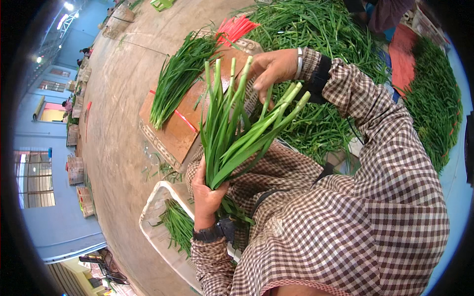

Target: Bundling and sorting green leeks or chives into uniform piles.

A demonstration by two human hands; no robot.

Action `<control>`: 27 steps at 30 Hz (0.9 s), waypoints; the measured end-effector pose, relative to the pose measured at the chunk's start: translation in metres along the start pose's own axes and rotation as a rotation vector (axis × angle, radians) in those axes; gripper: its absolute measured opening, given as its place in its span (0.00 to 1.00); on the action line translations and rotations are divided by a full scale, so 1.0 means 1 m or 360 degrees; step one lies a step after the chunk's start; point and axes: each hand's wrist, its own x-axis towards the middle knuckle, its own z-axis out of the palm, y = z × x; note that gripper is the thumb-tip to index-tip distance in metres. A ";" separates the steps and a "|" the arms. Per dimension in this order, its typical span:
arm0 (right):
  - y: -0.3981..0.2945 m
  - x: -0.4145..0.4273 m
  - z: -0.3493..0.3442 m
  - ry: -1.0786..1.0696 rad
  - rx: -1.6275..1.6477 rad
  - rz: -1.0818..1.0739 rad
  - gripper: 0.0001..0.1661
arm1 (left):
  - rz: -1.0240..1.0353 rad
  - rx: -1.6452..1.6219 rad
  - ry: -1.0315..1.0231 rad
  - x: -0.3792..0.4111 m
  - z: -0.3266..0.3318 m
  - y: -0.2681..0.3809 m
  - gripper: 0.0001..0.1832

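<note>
In my left hand (209, 196) is a loose bunch of flat green garlic chives (231, 137), gripped by the leafy part, with the pale cut ends fanned upward. My right hand (272, 68) reaches over from the right, its bent fingers among the cut ends, close to one stalk. Whether those fingers pinch the stalk is hidden. Past the bunch, a thicker pile of chives (181, 77) lies on a brown board (166, 137). A red tie strip (185, 121) rests on that board beside the pile.
Red strips (237, 29) are bundled at the board's far end. A large heap of loose greens (307, 29) spreads to the right. Near my left forearm, a white plastic crate (148, 214) holds more chives (176, 222). Another person's sleeve (389, 14) shows at the top right.
</note>
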 end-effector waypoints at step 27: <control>-0.038 -0.016 0.039 0.0886 -0.0276 -0.0292 0.11 | 0.0267 0.0471 0.0167 0.005 -0.004 -0.005 0.33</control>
